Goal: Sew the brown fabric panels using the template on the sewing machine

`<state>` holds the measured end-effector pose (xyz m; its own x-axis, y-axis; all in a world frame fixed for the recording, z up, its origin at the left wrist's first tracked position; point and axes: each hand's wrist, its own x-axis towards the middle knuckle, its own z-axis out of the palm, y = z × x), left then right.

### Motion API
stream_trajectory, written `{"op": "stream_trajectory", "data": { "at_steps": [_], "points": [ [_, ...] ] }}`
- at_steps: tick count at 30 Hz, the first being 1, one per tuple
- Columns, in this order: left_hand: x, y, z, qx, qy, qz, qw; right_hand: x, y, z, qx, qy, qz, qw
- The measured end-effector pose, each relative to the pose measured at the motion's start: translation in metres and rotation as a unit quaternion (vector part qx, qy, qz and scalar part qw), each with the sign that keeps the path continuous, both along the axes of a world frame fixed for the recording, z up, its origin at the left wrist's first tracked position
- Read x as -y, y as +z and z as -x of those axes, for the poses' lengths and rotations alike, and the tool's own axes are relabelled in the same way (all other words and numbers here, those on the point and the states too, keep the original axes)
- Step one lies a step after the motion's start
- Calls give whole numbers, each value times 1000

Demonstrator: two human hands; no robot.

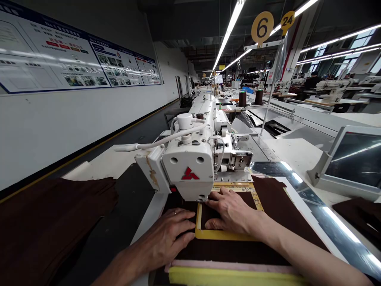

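Dark brown fabric (226,251) lies flat under the head of a white sewing machine (189,159). A yellow frame template (226,235) rests on this fabric. My left hand (169,234) lies with fingers spread on the fabric, its fingertips beside the template's left edge. My right hand (230,210) is spread over the fabric inside the template, its upper fingers near the machine head. Neither hand grips anything. Across the near edge of the fabric runs a yellow strip (232,276) with a pink strip above it. The needle is hidden behind the machine head.
A stack of brown fabric (53,222) lies at the left. At the right stand a screen (354,159) and more dark fabric (361,216). Thread spools (243,99) and a metal pole (269,95) are behind the machine. Other workstations extend into the background.
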<state>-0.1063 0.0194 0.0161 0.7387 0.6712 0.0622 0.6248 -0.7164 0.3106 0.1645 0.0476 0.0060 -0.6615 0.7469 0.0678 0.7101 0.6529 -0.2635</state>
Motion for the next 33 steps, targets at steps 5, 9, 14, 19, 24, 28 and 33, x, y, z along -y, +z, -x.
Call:
{"op": "stream_trajectory", "data": {
  "at_steps": [5,9,14,19,24,28,33],
  "points": [
    [9,5,-1,-1,4,12,1000,12,3,1,-10,-3,2,1000],
    [16,10,-2,-5,13,32,999,17,1,2,-7,-4,12,1000],
    [25,17,-3,-28,9,53,998,24,-5,2,-13,12,8,1000],
    [34,21,-2,-45,4,51,998,33,-8,4,-21,5,-8,1000],
    [35,28,-5,-34,0,50,998,34,-8,3,-30,13,-1,999],
    [29,29,-12,-13,4,60,998,31,-8,3,-42,24,0,999],
    [20,19,-25,2,13,6,1000,27,-7,5,-44,42,7,998]
  ]
}}
